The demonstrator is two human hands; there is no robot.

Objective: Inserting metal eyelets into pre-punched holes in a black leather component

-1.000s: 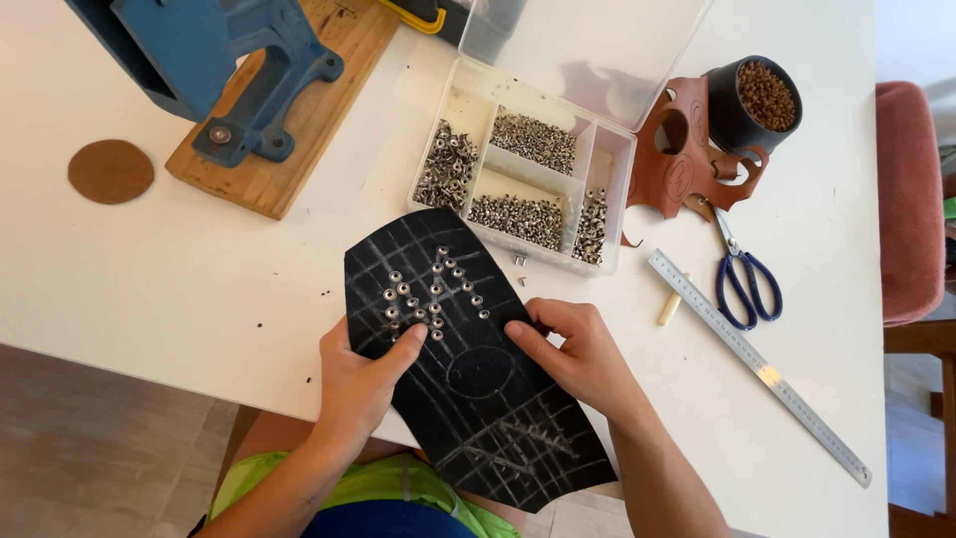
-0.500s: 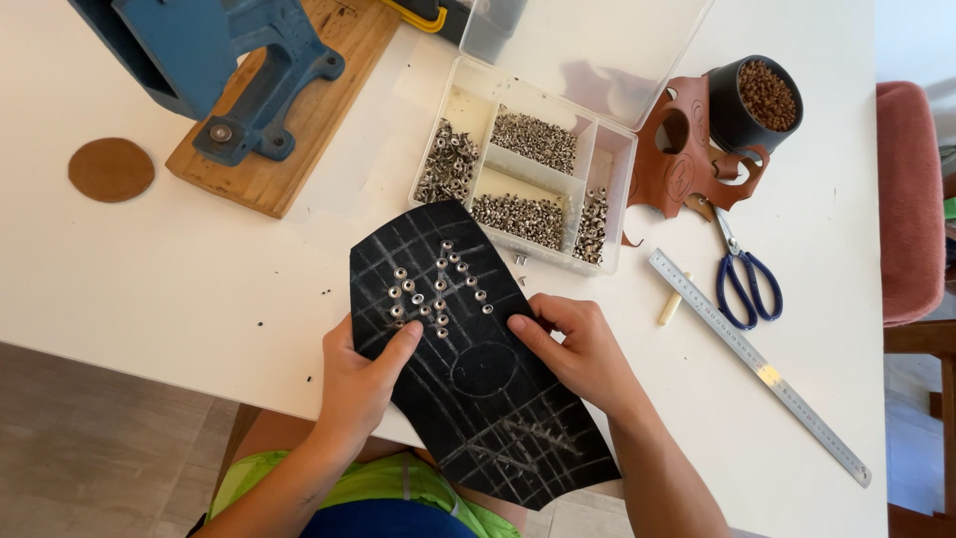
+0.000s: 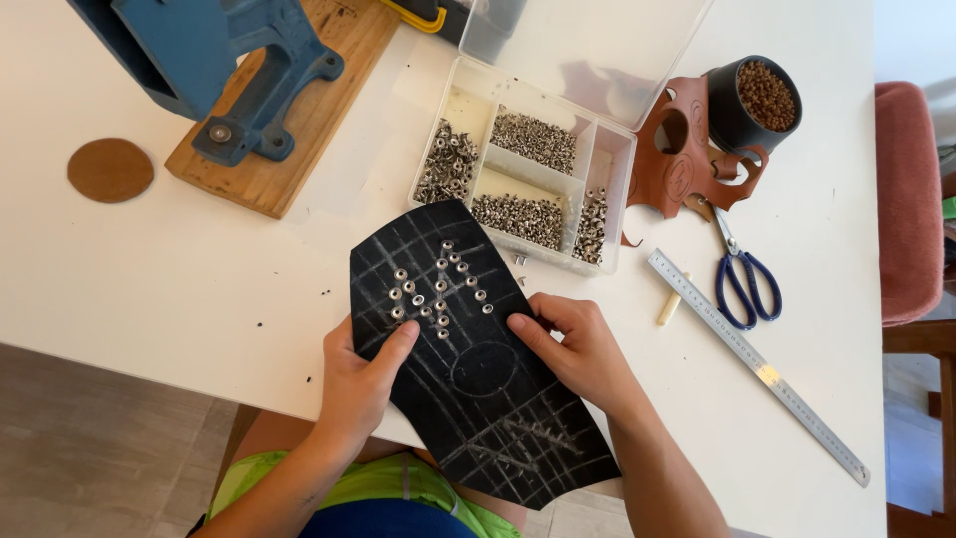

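Observation:
A black leather sheet (image 3: 478, 389) with chalk grid lines, a chalk circle and a cluster of silver eyelets (image 3: 438, 286) lies over the white table's near edge. My left hand (image 3: 360, 377) grips its left side, thumb on top near the eyelets. My right hand (image 3: 578, 344) holds the right side, fingers pinching just right of the eyelets. Just beyond the sheet sits a clear compartment box (image 3: 526, 179) full of silver eyelets, lid open.
A blue press (image 3: 214, 60) stands on a wooden board (image 3: 299, 139) at the far left, a brown leather disc (image 3: 110, 169) beside it. Right: brown cut leather (image 3: 677, 164), black cup of brown beads (image 3: 765, 100), blue scissors (image 3: 742, 279), steel ruler (image 3: 757, 364), chalk stick (image 3: 670, 307). White table (image 3: 149, 289).
The sheet has shifted slightly and turned a little in my hands; my right fingers have moved closer to the eyelet cluster. Everything else on the table is unmoved.

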